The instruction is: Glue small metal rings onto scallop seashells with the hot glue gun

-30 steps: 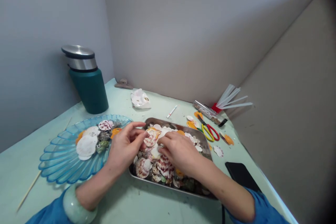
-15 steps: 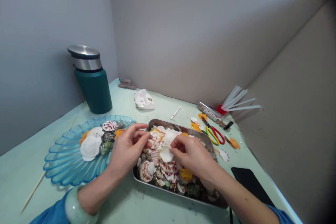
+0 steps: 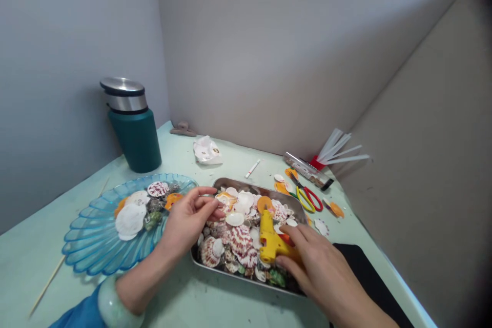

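Observation:
A yellow glue gun with a red-orange trigger is gripped by my right hand, its body over the right part of a metal tray. The tray is filled with seashells: white ones, striped reddish scallops and an orange disc-like shell. At the tray's left rim is my left hand, fingers loosely curved and apart, fingertips over the shells. I see nothing held in it. A small white shell lies on the pile just right of those fingertips.
On the left, a blue scalloped plate holds several shells; a wooden stick lies beneath it. A teal bottle stands behind. Scissors, a clear tube and white glue sticks are at right, with a black flat object nearer.
My right hand has let go of the white shell and now holds the yellow glue gun over the tray. My left hand has stayed nearly in place. The view has shifted slightly.

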`<state>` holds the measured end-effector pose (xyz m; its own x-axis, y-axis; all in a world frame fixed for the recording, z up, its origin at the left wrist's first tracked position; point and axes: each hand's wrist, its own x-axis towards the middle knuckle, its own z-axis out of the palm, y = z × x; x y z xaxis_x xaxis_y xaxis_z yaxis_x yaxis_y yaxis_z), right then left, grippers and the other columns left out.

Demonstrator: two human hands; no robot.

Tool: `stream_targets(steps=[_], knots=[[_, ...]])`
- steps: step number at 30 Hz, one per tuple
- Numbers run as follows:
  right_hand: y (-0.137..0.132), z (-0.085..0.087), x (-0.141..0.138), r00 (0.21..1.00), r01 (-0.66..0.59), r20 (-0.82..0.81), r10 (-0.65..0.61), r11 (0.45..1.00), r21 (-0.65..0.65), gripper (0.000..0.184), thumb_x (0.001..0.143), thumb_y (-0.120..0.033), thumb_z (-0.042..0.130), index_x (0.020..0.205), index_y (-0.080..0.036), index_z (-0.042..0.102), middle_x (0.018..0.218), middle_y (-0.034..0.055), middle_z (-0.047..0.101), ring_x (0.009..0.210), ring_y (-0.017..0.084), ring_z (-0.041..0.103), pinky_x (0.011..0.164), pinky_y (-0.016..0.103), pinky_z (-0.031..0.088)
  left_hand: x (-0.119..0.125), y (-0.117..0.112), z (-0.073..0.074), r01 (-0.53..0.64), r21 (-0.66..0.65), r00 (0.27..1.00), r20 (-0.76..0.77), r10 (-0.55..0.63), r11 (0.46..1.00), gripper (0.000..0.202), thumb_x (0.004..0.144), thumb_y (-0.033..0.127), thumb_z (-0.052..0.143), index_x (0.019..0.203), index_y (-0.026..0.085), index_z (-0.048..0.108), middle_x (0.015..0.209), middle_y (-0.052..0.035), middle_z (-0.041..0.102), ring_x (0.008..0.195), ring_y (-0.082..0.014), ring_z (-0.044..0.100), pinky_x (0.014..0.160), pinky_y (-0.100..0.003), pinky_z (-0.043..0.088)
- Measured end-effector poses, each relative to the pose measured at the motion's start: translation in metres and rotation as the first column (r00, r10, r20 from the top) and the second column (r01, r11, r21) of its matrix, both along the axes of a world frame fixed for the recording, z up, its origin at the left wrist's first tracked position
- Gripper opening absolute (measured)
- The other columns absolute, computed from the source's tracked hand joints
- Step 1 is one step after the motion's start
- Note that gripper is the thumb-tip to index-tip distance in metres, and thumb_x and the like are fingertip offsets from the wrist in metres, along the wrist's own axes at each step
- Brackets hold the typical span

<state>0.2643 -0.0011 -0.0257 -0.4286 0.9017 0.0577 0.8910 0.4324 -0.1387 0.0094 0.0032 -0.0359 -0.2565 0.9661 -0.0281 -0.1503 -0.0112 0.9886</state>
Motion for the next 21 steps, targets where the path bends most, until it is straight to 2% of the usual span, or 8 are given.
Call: stream_targets(steps=[5,7,9,12,15,17,19,21], knots=[[-0.001,-0.015,0.001,0.997,0.005,0.077,-0.011,0.997,0.074,0.032,0.081,-0.022,0.059,0.113,-0.019,0.061,0.095,0.0123,0.069,0.089,0.032,0.063,0.077,0.048,0.047,0.005,0.002,0.0,-0.015,-0.009,0.999,0.033,0.015,1.0,0.035,0.066,0.034,0.073,0.089,0.013,0.057,0.063,-0.0025,0.071,0.065,-0.0184,0.071,0.06,-0.027,0.056],[0.0,-0.016,0.005,1.0,-0.017,-0.003,0.017,0.998,0.061,0.03,0.086,-0.022,0.051,0.114,-0.019,0.06,0.096,0.0123,0.069,0.09,0.031,0.063,0.079,0.047,0.047,0.006,0.002,0.0,-0.03,-0.004,0.999,0.036,0.03,1.0,0.034,0.065,0.032,0.074,0.087,0.013,0.057,0.064,-0.0024,0.071,0.066,-0.0185,0.072,0.06,-0.026,0.055],[0.0,-0.014,0.012,0.982,-0.015,-0.186,0.024,0.999,0.051,0.031,0.089,-0.026,0.045,0.116,-0.019,0.058,0.107,0.013,0.067,0.098,0.03,0.061,0.084,0.044,0.046,0.006,0.002,0.001,-0.046,0.005,0.998,0.035,0.046,0.999,0.031,0.066,0.031,0.073,0.086,0.014,0.057,0.066,-0.0013,0.07,0.065,-0.018,0.071,0.061,-0.026,0.055],[-0.001,-0.004,0.022,0.849,0.066,-0.52,-0.089,0.996,-0.062,0.035,0.09,-0.039,0.044,0.119,-0.021,0.054,0.111,0.01,0.065,0.098,0.026,0.061,0.083,0.036,0.047,0.007,0.003,0.004,-0.056,0.021,0.998,0.023,0.055,0.998,0.029,0.067,0.031,0.073,0.085,0.015,0.057,0.067,0.0005,0.068,0.066,-0.0174,0.071,0.063,-0.027,0.055],[0.0,0.003,0.021,0.627,0.019,-0.748,-0.217,0.964,-0.264,0.036,0.088,-0.048,0.046,0.111,-0.021,0.056,0.079,0.0026,0.064,0.074,0.019,0.061,0.068,0.028,0.049,0.009,0.007,0.008,-0.047,0.032,0.999,0.004,0.047,0.998,0.027,0.068,0.031,0.071,0.086,0.015,0.058,0.072,0.0016,0.066,0.067,-0.0167,0.071,0.063,-0.026,0.054],[0.004,0.003,0.014,0.512,-0.016,-0.809,-0.287,0.939,-0.342,0.033,0.082,-0.049,0.055,0.096,-0.02,0.059,0.067,-0.0009,0.058,0.063,0.016,0.056,0.06,0.025,0.047,0.011,0.011,0.01,-0.031,0.035,0.999,-0.013,0.031,0.999,0.025,0.069,0.03,0.07,0.085,0.016,0.058,0.073,0.002,0.065,0.068,-0.0165,0.071,0.063,-0.026,0.054],[0.01,0.002,0.005,0.451,-0.004,-0.81,-0.375,0.906,-0.422,0.032,0.075,-0.048,0.065,0.085,-0.018,0.06,0.06,-0.003,0.054,0.053,0.013,0.051,0.051,0.023,0.043,0.015,0.015,0.012,-0.006,0.035,0.999,-0.031,0.007,0.999,0.022,0.07,0.029,0.069,0.084,0.016,0.058,0.073,0.0018,0.065,0.068,-0.0166,0.071,0.063,-0.026,0.054],[0.016,-0.001,-0.004,0.418,-0.01,-0.804,-0.423,0.883,-0.47,0.032,0.072,-0.047,0.068,0.083,-0.017,0.061,0.052,-0.0052,0.049,0.046,0.011,0.045,0.044,0.022,0.039,0.018,0.019,0.013,0.018,0.037,0.999,-0.047,-0.016,0.999,0.02,0.071,0.028,0.068,0.083,0.016,0.057,0.073,0.0018,0.065,0.07,-0.0171,0.071,0.062,-0.026,0.054]])
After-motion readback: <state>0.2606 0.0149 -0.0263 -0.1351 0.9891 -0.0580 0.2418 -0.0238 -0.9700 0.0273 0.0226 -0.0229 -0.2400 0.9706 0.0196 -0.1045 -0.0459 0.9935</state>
